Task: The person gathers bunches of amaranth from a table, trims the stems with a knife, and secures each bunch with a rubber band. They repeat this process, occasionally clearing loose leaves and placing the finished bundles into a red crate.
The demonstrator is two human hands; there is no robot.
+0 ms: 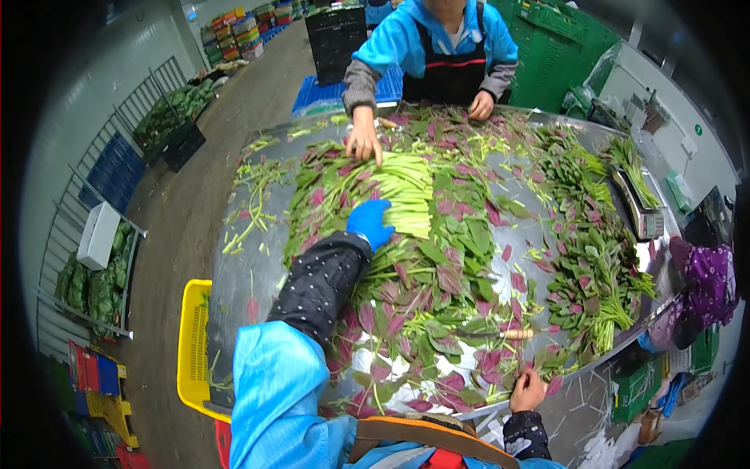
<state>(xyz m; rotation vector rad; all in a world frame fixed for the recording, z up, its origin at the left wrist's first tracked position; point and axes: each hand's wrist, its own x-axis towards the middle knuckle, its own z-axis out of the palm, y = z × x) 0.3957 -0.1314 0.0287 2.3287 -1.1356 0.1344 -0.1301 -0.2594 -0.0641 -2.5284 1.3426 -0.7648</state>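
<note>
My left hand [370, 224], in a blue glove, lies on a wide pile of leafy greens with purple-red leaves, its fingers stretched out and the thumb apart. It touches the edge of a row of pale green stems [408, 191]. My bare right hand [529, 392] is at the near table edge with curled fingers, beside loose leaves; what they close on is hidden. A knife [516, 334] with a wooden handle lies among the leaves in front of that hand. Across the table a co-worker's hand [364, 141] reaches onto the far end of the stems.
Bunches of greens [598, 273] line the right side of the metal table [234, 289], near a scale [644, 215]. A yellow basket [193, 352] stands by the left edge. The co-worker's other hand [481, 105] rests at the far edge. Green crates [562, 47] are stacked behind.
</note>
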